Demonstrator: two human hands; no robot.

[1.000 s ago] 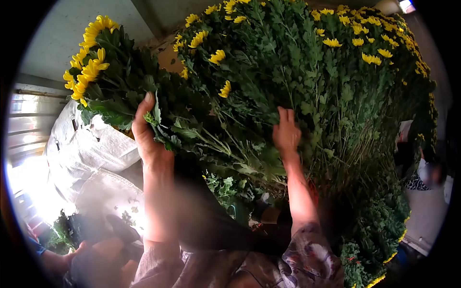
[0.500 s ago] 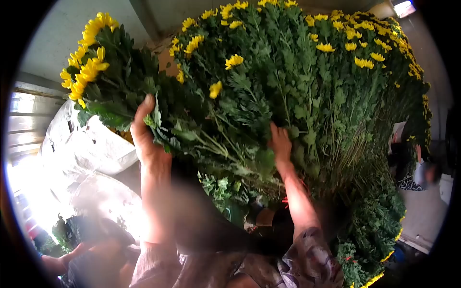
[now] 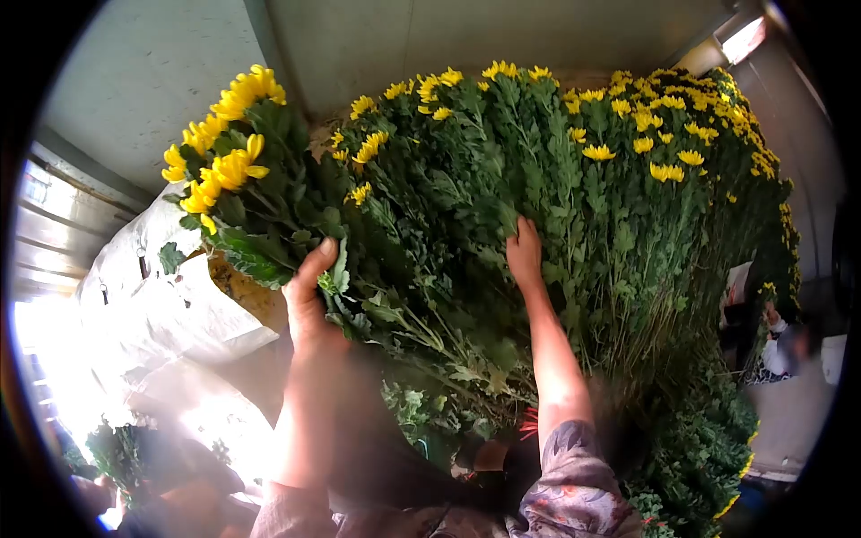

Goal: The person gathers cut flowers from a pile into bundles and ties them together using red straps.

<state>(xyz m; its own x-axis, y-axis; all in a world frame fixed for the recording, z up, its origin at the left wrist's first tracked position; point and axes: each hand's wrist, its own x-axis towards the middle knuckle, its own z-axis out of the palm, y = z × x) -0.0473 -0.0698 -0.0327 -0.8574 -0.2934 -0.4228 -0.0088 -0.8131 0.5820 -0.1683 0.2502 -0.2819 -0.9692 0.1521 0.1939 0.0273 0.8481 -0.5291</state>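
A bunch of yellow chrysanthemums [image 3: 229, 170] rests in my left hand [image 3: 314, 300], with its thumb across the leafy stems and its blooms pointing up and left. My right hand [image 3: 526, 255] reaches into the large pile of chrysanthemums [image 3: 619, 233]. Its fingers are drawn together on leafy stems there, and the fingertips are partly hidden by foliage. Lower stems of the held bunch trail down and right between my two forearms. Red ties [image 3: 529, 423] show beside my right forearm.
White sacking [image 3: 193, 323] lies at the left in glare. Behind the pile stands a pale wall [image 3: 502, 36]. Another person [image 3: 789, 350] is at the far right. Blurred greenery [image 3: 121, 453] is at the lower left, near what looks like another person's hand.
The view has tilted, so everything sits lower in the picture. Two yellow blooms that lay between my hands are no longer visible. My left hand still holds the bunch.
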